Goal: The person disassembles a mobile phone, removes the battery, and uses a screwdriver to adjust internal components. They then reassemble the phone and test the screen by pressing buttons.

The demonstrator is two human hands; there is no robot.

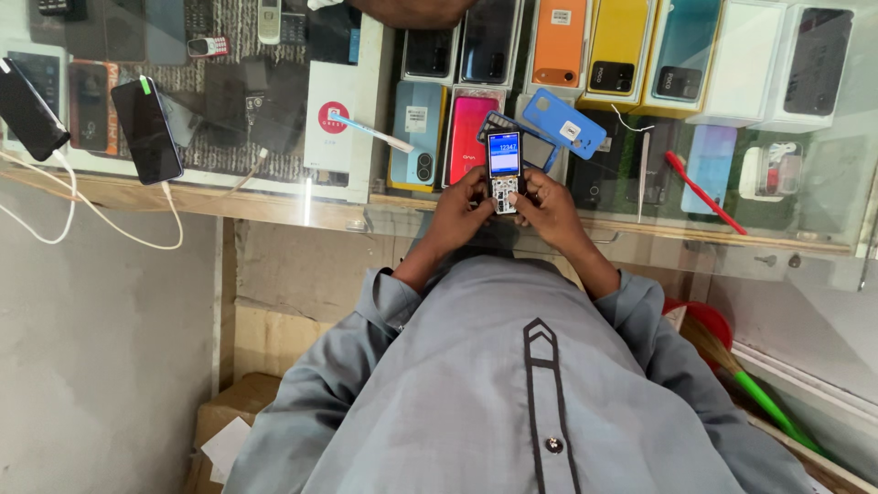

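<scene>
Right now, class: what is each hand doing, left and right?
Left hand: fingers closed on the small keypad phone, thumb on its keys.
Right hand: fingers closed on the same phone from the other side.

The small keypad phone [504, 171] looks like hard plastic, with a glossy lit screen and matt keys. The counter top [814, 197] is smooth glass that throws pale reflections, edged by a strip of worn wood [274, 209]. Phone boxes [618, 50] under the glass are smooth printed card with a slight sheen. The blue phone case [564, 122] appears matt plastic. The person's grey shirt [476, 384] is soft matt cloth. The cardboard box [240, 402] below is dull, rough paperboard.
</scene>
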